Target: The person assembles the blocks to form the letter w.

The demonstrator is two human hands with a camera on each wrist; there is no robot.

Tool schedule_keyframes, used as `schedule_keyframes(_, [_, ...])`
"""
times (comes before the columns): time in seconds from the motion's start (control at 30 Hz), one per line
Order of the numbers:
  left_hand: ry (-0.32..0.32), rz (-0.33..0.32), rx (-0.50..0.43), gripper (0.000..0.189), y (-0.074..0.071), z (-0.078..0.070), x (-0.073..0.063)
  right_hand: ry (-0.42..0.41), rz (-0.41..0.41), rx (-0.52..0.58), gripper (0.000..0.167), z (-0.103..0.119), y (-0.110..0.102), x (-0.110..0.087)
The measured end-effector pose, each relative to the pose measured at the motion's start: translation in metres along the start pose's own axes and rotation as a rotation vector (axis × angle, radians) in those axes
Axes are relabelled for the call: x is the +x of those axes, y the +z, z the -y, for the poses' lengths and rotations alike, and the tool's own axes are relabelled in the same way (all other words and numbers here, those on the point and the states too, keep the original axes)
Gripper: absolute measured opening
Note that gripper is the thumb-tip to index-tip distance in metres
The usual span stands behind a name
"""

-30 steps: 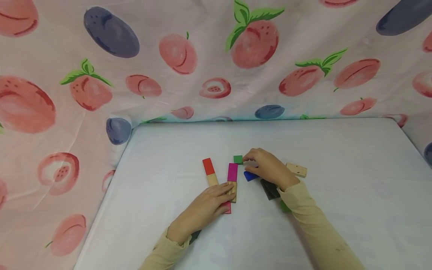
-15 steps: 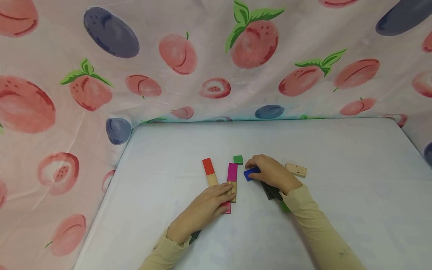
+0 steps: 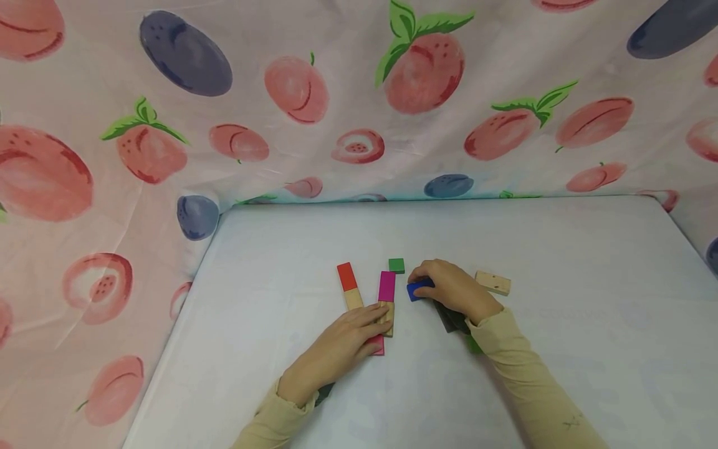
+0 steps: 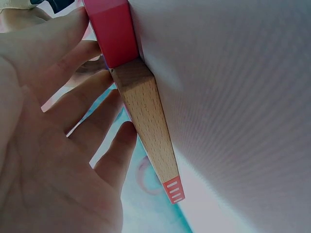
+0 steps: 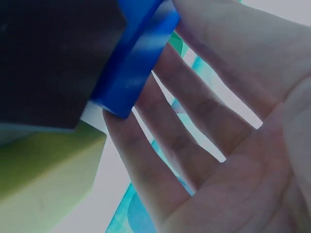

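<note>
My left hand (image 3: pixel 336 349) rests on a row of wooden blocks, its fingers fairly straight. Under and beside its fingertips lie a plain wood block (image 3: pixel 387 324) and a pink block (image 3: pixel 377 346); a magenta block (image 3: pixel 387 286) continues the row at the far end. In the left wrist view, the fingertips touch the pink block (image 4: pixel 114 36) and the plain wood block (image 4: pixel 148 121). My right hand (image 3: pixel 451 288) pinches a blue block (image 3: pixel 416 290) between thumb and fingers. The right wrist view shows the blue block (image 5: pixel 138 63) against the fingers, partly hidden by a dark block (image 5: pixel 53 63).
A small green block (image 3: pixel 396 266) stands beyond the magenta one. Left of the row lie a red block (image 3: pixel 347 277) and a plain wood block (image 3: pixel 353 299). Dark blocks (image 3: pixel 449 319), a green block (image 3: pixel 473 344) and a pale wood block (image 3: pixel 493 282) lie around my right wrist.
My right hand has drawn back slightly from beside the small green block and its thumb and fingers have closed on the blue block. My left hand stays put.
</note>
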State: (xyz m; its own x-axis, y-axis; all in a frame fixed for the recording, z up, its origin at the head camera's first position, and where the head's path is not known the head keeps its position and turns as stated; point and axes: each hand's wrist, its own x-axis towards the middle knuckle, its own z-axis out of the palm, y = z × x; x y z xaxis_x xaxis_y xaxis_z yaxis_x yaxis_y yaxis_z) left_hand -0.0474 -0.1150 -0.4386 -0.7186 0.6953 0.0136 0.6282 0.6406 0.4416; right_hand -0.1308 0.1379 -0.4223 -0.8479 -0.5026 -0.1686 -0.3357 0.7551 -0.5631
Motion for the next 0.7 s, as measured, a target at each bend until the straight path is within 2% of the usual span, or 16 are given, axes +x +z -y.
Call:
schedule_keyframes(0.47, [-0.019, 0.016, 0.001, 0.045, 0.0013, 0.0000, -0.0001, 0.038, 0.000, 0.035, 0.023, -0.0032, 0.0024, 0.0056])
schedule_keyframes(0.7, [-0.017, 0.015, 0.004, 0.046, 0.0016, 0.0012, 0.0002, 0.040, 0.000, 0.006, 0.021, -0.0017, 0.0022, 0.0057])
